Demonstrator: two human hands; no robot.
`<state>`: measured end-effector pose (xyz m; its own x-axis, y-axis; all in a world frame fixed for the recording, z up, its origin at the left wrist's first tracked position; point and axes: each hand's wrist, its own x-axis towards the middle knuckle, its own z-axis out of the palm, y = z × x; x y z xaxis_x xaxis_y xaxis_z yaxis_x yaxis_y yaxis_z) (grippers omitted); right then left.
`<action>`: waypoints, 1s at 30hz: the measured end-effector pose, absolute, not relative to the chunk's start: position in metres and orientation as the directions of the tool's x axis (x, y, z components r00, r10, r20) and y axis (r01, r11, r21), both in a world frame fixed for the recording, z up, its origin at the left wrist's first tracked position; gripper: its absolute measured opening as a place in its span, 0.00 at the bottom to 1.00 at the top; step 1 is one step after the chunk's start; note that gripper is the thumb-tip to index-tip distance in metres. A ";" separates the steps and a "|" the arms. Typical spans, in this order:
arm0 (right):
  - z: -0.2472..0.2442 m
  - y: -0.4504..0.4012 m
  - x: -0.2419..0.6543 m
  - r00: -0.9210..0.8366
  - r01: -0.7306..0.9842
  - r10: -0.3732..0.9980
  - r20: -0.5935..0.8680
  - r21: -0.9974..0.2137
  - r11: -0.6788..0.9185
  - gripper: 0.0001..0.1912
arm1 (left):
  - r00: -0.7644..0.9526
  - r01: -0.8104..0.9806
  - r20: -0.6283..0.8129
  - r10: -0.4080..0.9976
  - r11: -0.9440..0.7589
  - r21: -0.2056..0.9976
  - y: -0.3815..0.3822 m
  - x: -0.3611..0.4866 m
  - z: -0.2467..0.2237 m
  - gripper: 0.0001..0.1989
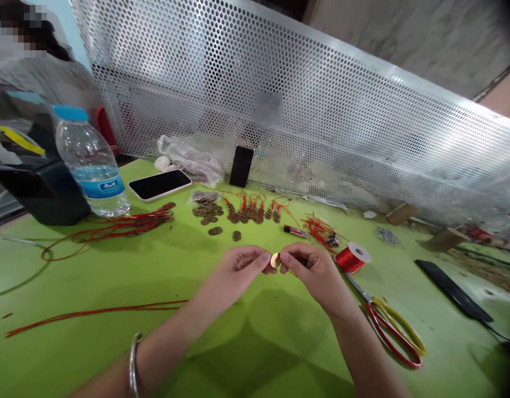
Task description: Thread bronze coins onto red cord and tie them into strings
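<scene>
My left hand is closed in a pinch on a round brass-coloured coin, held above the green table. Facing it, my right hand is pinched at the coin's right edge, where a small bit of red cord shows at the fingertips. Most of that cord is hidden by the fingers. Beyond my hands lie a pile of loose coins, a small stack of coins and several coins strung on red cord. A long red cord stretches along the table towards my left forearm.
Scissors and a red thread spool lie right of my right arm. Further right is a black phone-like slab. At left stand a water bottle and a black box. A perforated metal panel closes off the back.
</scene>
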<state>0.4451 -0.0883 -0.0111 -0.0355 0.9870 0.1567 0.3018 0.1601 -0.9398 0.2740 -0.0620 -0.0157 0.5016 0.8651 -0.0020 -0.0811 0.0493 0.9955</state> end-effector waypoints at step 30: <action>-0.012 -0.090 0.441 -0.033 0.190 0.986 0.162 -0.968 0.165 0.09 | 0.457 -0.290 0.007 0.889 0.141 0.946 -0.063 0.277 -0.019 0.07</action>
